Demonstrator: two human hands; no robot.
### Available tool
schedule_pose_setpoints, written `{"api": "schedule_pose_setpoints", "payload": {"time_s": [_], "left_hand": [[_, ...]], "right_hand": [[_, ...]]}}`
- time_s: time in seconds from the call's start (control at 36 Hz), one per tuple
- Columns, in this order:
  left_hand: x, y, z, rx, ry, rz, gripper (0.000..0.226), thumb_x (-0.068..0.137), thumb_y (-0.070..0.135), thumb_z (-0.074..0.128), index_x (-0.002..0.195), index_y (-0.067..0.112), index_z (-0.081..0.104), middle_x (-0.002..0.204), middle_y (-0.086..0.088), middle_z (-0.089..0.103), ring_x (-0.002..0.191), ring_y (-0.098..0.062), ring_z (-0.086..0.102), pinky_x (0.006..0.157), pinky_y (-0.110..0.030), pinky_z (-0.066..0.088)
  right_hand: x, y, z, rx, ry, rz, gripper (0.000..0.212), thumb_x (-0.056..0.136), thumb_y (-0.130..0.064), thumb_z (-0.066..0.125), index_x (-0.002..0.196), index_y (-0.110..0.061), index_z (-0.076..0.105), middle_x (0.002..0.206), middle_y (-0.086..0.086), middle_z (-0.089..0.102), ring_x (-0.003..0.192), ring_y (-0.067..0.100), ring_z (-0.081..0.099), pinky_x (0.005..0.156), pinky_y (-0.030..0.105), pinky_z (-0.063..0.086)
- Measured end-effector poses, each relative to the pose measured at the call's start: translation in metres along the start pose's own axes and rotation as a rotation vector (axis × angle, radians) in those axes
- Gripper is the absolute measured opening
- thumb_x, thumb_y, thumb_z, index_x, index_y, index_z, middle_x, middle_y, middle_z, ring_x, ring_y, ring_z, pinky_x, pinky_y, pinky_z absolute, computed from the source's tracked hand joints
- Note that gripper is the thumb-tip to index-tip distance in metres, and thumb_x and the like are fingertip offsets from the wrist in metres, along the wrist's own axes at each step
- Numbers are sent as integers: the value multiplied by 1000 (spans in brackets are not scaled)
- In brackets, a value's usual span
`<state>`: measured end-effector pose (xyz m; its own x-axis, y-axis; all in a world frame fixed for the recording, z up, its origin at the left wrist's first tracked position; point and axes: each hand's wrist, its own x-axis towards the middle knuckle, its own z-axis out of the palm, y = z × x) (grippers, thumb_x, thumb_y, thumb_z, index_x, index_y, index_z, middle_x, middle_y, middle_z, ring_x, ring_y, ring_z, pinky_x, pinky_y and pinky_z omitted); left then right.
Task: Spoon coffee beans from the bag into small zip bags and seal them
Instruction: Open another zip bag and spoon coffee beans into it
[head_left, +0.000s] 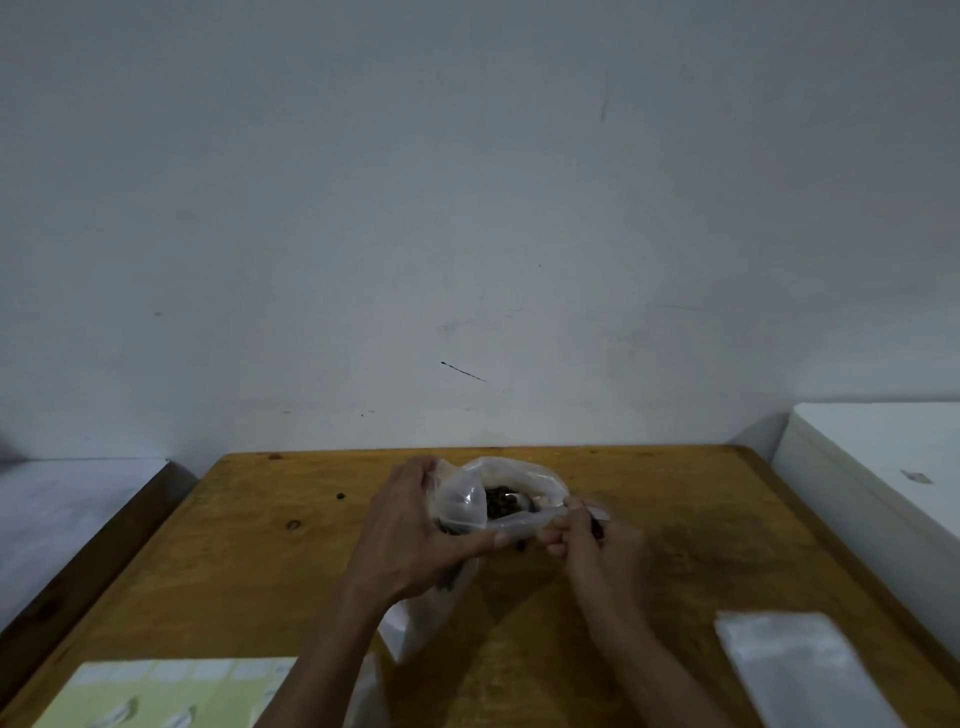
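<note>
A white plastic bag (524, 475) of dark coffee beans (501, 503) stands open at the middle of the wooden table (260, 561). In front of it I hold a small clear zip bag (460, 506) with my left hand (415, 535), fingers wrapped round its side and thumb along its open top edge. My right hand (592, 545) pinches the right end of that top edge and grips a metal spoon (530, 501), whose bowl lies over the beans. A few beans show under my right fingers.
A stack of empty clear zip bags (800, 670) lies at the front right. A pale yellow sheet with printed pictures (166, 691) lies at the front left. White surfaces flank the table, one at the left (67, 509) and one at the right (883, 467). A wall rises behind.
</note>
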<state>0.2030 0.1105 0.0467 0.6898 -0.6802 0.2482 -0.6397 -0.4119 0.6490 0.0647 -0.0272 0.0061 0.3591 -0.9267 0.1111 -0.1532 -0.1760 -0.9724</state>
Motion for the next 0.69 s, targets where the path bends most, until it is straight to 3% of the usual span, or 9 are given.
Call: {"api": "schedule_pose_setpoints", "payload": {"time_s": [0.08, 0.19, 0.28, 0.39, 0.58, 0.69], "left_hand": [[1, -2, 1, 0, -11, -2, 116, 53, 73, 81, 145, 19, 37, 139, 2, 50, 117, -11, 47, 89, -21, 42], [1, -3, 0, -8, -3, -1, 115, 52, 72, 82, 145, 19, 38, 138, 2, 50, 116, -11, 47, 88, -22, 43], [0, -3, -1, -14, 2, -1, 113, 53, 70, 83, 144, 20, 39, 138, 3, 50, 115, -10, 47, 87, -22, 43], [0, -3, 0, -19, -2, -16, 114, 50, 74, 82, 143, 22, 40, 136, 4, 51, 116, -13, 49, 88, -25, 48], [0, 3, 0, 16, 8, -4, 111, 54, 69, 84, 144, 21, 39, 138, 4, 50, 110, -6, 42, 86, -23, 40], [1, 5, 0, 14, 6, -10, 109, 56, 67, 84, 144, 20, 39, 139, 4, 49, 112, -8, 44, 87, -23, 41]], "right_hand": [[3, 3, 6, 135, 0, 159, 21, 100, -23, 56, 94, -11, 73, 67, -3, 75, 63, 8, 72, 71, 35, 61], [5, 0, 5, 296, 52, 251, 15, 100, -16, 57, 99, -12, 72, 69, 4, 76, 67, 17, 74, 65, 32, 59], [5, -8, -2, 403, 94, 267, 15, 99, -14, 58, 91, -11, 72, 70, 8, 76, 70, 23, 75, 65, 34, 59], [6, -22, -12, 455, 104, 236, 19, 97, -13, 61, 87, -3, 72, 67, 10, 74, 62, 20, 72, 55, 27, 55], [-2, -58, -25, 546, -12, 126, 18, 99, -12, 57, 87, -7, 70, 68, 11, 71, 67, 26, 70, 60, 34, 54], [-17, -71, -27, 424, -146, -26, 22, 101, -17, 55, 87, -7, 70, 68, 9, 73, 66, 23, 72, 61, 34, 56]]}}
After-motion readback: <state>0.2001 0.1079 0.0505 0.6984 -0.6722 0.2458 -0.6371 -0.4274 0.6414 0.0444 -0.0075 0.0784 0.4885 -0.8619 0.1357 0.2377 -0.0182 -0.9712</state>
